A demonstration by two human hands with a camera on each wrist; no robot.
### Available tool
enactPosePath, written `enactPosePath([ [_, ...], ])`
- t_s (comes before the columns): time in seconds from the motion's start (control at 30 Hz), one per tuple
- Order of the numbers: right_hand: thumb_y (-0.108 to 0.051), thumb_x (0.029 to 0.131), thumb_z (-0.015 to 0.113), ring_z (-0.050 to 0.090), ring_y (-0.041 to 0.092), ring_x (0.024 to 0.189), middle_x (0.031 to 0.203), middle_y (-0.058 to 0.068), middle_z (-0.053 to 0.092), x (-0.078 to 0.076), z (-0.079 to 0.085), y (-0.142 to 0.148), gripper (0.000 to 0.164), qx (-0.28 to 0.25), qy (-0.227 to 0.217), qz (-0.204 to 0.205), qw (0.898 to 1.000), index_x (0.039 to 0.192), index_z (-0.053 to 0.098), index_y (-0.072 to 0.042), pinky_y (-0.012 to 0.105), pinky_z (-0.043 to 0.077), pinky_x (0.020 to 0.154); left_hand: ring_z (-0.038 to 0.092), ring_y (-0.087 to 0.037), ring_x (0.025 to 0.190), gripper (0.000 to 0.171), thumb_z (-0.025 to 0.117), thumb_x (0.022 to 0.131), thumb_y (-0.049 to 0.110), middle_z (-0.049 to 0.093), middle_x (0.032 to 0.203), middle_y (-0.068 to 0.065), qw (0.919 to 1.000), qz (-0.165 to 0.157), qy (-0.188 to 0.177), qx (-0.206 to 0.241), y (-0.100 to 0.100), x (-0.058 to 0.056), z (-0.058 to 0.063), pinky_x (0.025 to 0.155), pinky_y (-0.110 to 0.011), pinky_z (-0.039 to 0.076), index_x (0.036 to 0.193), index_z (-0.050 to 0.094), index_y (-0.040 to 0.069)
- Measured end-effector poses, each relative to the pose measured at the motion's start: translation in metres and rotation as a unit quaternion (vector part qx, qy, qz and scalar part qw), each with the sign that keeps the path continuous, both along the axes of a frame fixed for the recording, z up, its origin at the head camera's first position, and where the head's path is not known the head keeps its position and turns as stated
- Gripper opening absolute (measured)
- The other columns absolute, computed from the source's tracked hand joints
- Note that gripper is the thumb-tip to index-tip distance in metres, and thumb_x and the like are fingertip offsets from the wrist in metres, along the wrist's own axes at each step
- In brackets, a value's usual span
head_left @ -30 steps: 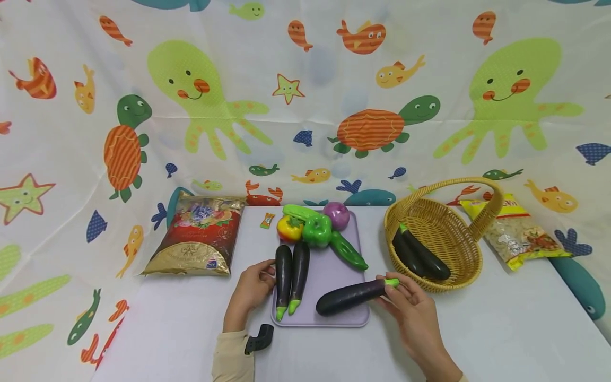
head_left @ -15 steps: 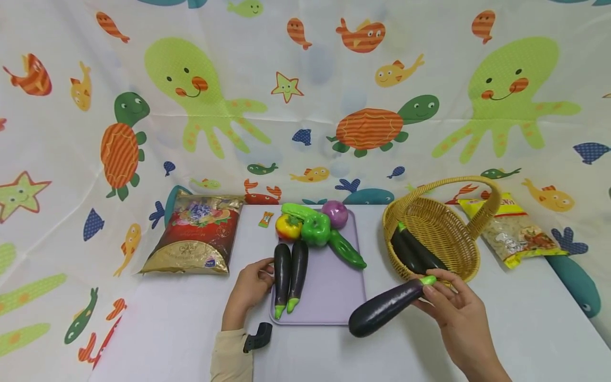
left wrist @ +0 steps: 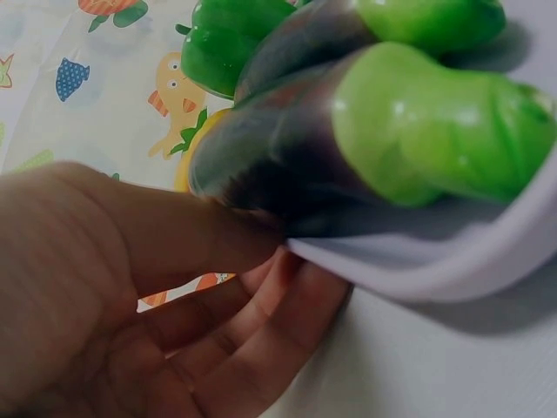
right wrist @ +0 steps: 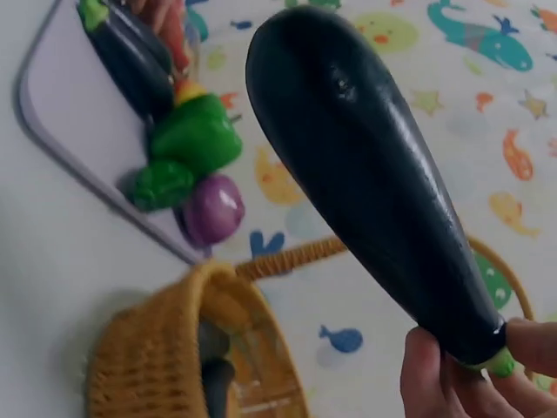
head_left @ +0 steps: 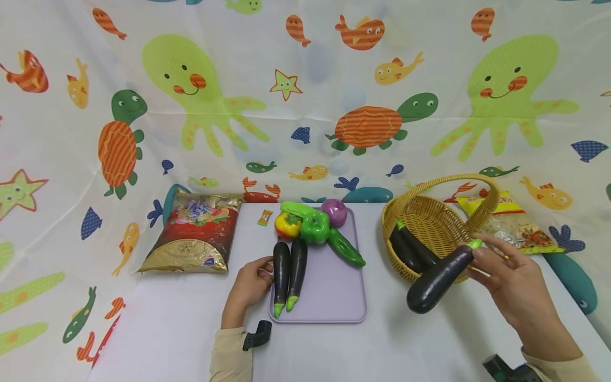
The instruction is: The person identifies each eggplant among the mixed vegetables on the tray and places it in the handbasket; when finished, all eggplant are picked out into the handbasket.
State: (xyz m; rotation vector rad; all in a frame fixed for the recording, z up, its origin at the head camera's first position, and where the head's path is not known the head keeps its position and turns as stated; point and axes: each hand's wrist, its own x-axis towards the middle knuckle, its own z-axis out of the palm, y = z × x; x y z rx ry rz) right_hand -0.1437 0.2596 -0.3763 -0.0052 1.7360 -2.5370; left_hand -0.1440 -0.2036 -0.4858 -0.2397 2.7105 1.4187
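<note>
My right hand (head_left: 515,286) pinches an eggplant (head_left: 438,280) by its green stem end, its dark body slanting down to the left in front of the wicker basket (head_left: 392,263). The right wrist view shows this eggplant (right wrist: 357,174) large and glossy, with fingertips at the stem. My left hand (head_left: 250,289) grips the left edge of a lilac tray (head_left: 334,297), thumb above and fingers beneath the rim in the left wrist view. Two more eggplants (head_left: 297,273) lie side by side on the tray, close to that hand. Inside the basket rest two eggplants (head_left: 416,245).
At the tray's far end sit a green bell pepper (head_left: 315,227), a red-yellow pepper (head_left: 287,226), a purple onion (head_left: 334,212) and a long green pepper (head_left: 346,248). A red-gold bag (head_left: 193,233) stands left. Behind the basket lies a yellow-trimmed packet (head_left: 530,233). A small candy (head_left: 264,217) lies behind the tray.
My right hand has carried the eggplant rightward from above the tray to in front of the basket, tilting it more steeply. The left hand has stayed on the tray's edge.
</note>
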Motion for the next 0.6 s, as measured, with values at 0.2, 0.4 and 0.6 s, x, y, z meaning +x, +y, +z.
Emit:
enactPosePath([
  [0.2, -0.003, 0.092, 0.049, 0.066, 0.018, 0.086, 0.098, 0.005, 0.069, -0.038, 0.007, 0.026, 0.025, 0.055, -0.013, 0.071, 0.996, 0.114, 0.056, -0.011, 0.03, 0.054, 0.07, 0.054, -0.015, 0.065, 0.048, 0.056, 0.075, -0.008, 0.057, 0.089, -0.006, 0.9999, 0.0, -0.006, 0.01, -0.001, 0.0, 0.0, 0.056, -0.028, 0.048, 0.122, 0.057, 0.004],
  [0.4, -0.011, 0.089, 0.057, 0.065, 0.017, 0.083, 0.095, 0.001, 0.065, -0.072, 0.01, 0.032, 0.029, 0.148, -0.043, 0.089, 0.984, 0.117, 0.049, -0.01, 0.03, 0.054, 0.07, 0.054, -0.014, 0.064, 0.047, 0.056, 0.076, -0.008, 0.057, 0.089, -0.006, 1.0, 0.0, -0.007, 0.003, -0.002, -0.001, -0.001, 0.056, -0.027, 0.047, 0.122, 0.057, 0.004],
  [0.6, -0.026, 0.09, 0.057, 0.064, 0.012, 0.085, 0.095, -0.005, 0.063, -0.102, 0.012, 0.018, 0.049, 0.318, -0.037, 0.122, 0.94, 0.13, 0.038, -0.004, 0.029, 0.053, 0.072, 0.054, -0.015, 0.064, 0.048, 0.057, 0.075, -0.008, 0.057, 0.089, -0.006, 0.9999, 0.002, -0.006, 0.01, -0.001, -0.001, -0.002, 0.055, -0.027, 0.048, 0.122, 0.057, 0.004],
])
